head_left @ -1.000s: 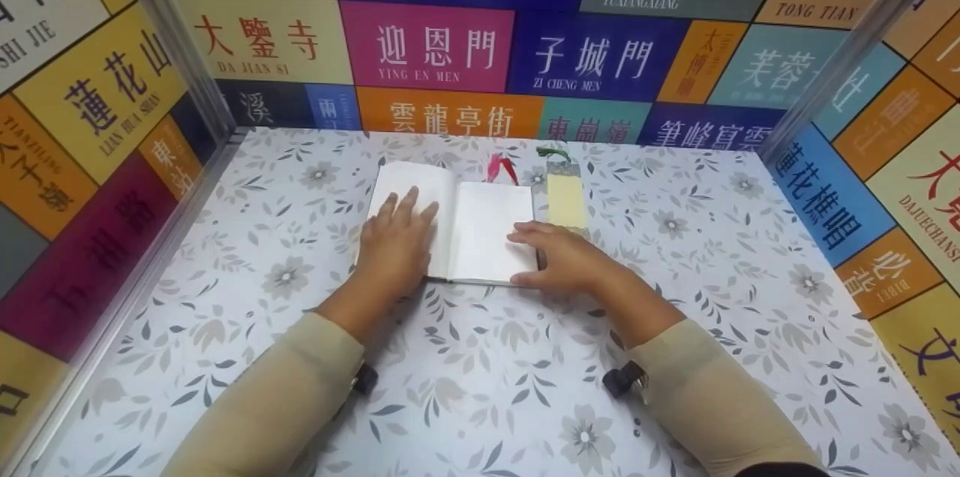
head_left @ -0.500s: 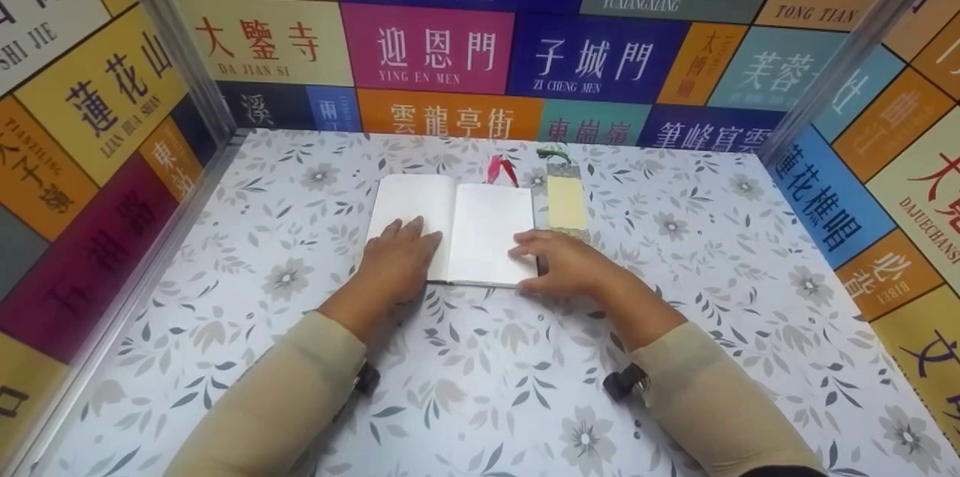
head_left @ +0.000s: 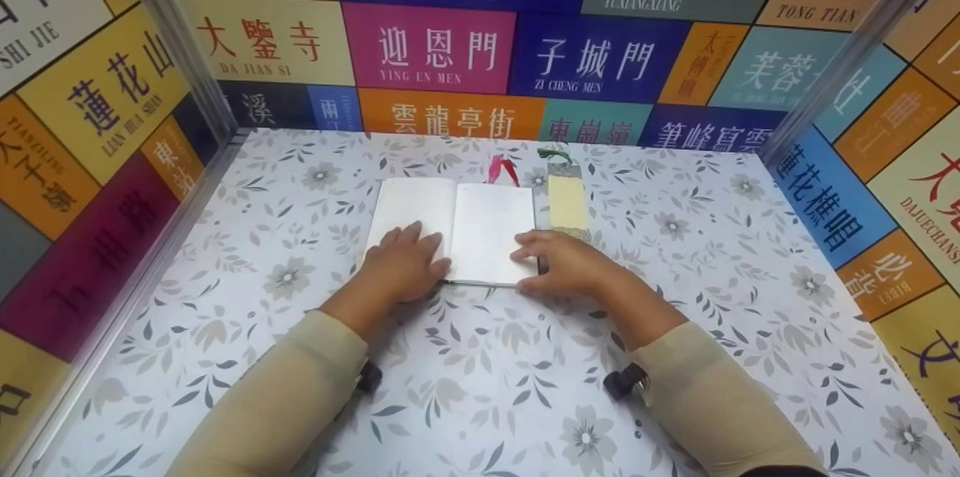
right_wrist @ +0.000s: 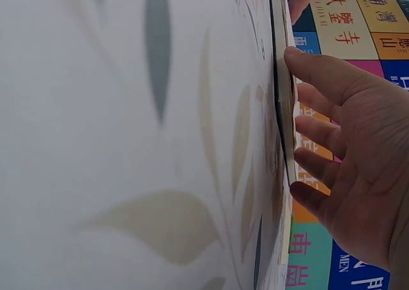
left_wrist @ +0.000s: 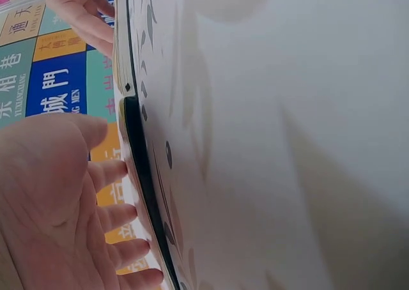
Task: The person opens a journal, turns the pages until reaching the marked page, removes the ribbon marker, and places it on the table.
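"Where's the book (head_left: pixel 493 226)?"
"Lying open on the floral surface (head_left: pixel 480 387), white pages up, between both hands."
"And the left hand (head_left: pixel 401 263)?"
"On the left page's near part, fingers spread and relaxed, grasping nothing."
"The right hand (head_left: pixel 564 263)?"
"At the book's right edge, fingers loosely bent and touching the page, thumb by the near corner; not clenched."
"Anything else?"
"Pink and red tassels (head_left: pixel 504 171) at the book's far edge, and a pale yellow card (head_left: pixel 566 201) just right of it."
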